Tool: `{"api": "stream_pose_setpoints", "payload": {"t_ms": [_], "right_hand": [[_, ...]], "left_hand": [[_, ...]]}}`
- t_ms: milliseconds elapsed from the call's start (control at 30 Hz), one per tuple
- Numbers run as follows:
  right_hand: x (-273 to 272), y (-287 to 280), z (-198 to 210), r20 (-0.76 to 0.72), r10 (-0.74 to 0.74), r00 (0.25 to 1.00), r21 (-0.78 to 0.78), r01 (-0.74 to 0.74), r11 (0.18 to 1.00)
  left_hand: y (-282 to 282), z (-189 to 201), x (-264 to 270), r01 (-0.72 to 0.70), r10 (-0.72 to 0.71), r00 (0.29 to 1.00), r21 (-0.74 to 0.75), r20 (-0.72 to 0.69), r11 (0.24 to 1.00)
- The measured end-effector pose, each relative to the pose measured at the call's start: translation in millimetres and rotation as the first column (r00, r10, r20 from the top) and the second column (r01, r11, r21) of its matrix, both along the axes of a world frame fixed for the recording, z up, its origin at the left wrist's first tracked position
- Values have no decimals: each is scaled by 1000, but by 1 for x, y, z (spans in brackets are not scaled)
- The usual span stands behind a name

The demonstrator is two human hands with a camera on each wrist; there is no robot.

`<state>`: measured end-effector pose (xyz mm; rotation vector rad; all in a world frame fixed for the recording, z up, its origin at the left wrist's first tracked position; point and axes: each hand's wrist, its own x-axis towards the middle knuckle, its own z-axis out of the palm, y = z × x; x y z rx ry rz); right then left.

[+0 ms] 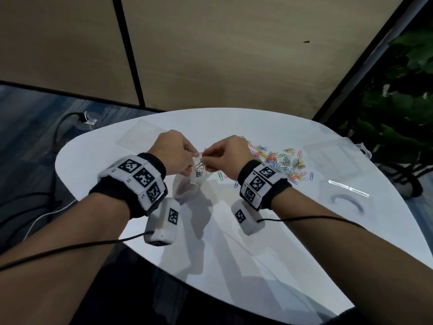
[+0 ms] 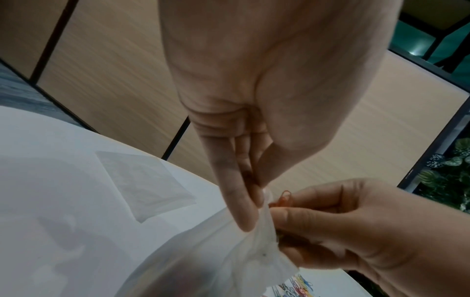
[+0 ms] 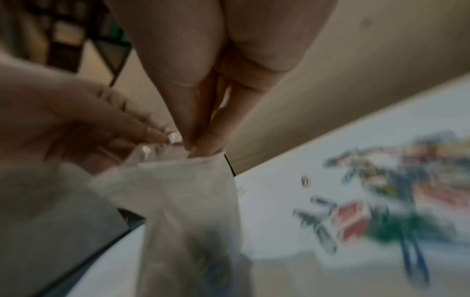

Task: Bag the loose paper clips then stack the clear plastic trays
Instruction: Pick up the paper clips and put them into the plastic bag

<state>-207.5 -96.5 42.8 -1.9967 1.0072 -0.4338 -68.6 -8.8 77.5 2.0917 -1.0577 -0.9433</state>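
white rounded tabletop (image 1: 234,242) with a glossy, reflective surface. behind it, beige wall panels (image 1: 210,55) split by a dark vertical strip (image 1: 127,50). blue-grey patterned carpet (image 1: 35,113) at left, with a black cable (image 1: 61,125) and a white cable (image 1: 39,221) lying on it. green leafy plant (image 1: 403,102) at right, beyond a dark slanted frame (image 1: 365,57).

On the table (image 1: 257,242), the bag (image 1: 192,184) hangs at centre between the left hand (image 1: 174,152) and right hand (image 1: 230,156); loose paper clips (image 1: 281,160) lie just right of it. One tray (image 1: 140,137) lies behind-left; two trays (image 1: 328,151) (image 1: 344,195) lie right of the clips.
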Motion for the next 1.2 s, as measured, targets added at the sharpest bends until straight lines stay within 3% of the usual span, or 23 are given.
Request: {"api": "stream_pose_setpoints", "payload": {"t_ms": [100, 200, 300, 333, 400, 433, 500, 533, 600, 700, 800, 933, 1200], "right_hand": [[9, 2, 4, -159, 129, 979, -201, -160, 966], [16, -11, 6, -242, 245, 939, -109, -277, 955], [17, -34, 7, 135, 170, 976, 286, -203, 936], [16, -43, 6, 249, 62, 966, 383, -157, 910], [14, -70, -11, 305, -168, 937, 458, 11, 889], [11, -85, -23, 247, -254, 935, 420, 133, 898], [2, -115, -54, -53, -326, 944, 144, 330, 933], [-5, -125, -68, -227, -332, 916, 9, 343, 939], [-15, -138, -96, -400, -304, 864, -81, 297, 951], [-15, -147, -119, -463, -227, 857, -131, 187, 974], [9, -151, -109, -511, -134, 849, -119, 84, 989], [40, -139, -94, -709, 46, 704, -199, -262, 944], [38, -112, -98, -802, -102, 588, -415, -427, 803]], "left_hand": [[-3, -1, 4, -18, 18, 1000, -20, -3, 1000], [-5, -3, 10, -54, 54, 999, -34, 3, 998], [-7, -6, 16, -99, 99, 995, -50, -3, 994], [-7, -7, 17, -106, 106, 994, -56, -6, 993], [-8, -9, 18, -108, 107, 994, -61, -13, 992], [-8, -10, 18, -106, 105, 994, -62, -19, 992], [-9, -13, 18, -99, 97, 995, -63, -29, 993], [-10, -13, 19, -91, 90, 996, -62, -23, 994], [-10, -13, 20, -64, 65, 998, -40, 13, 997], [-8, -12, 20, -15, 16, 996, -16, 89, 1000], [-7, -12, 20, 22, -22, 989, 1, 145, 1000], [-7, -14, 21, 41, -42, 985, 9, 168, 999], [-5, -11, 23, 34, -36, 988, 11, 147, 999]]}}
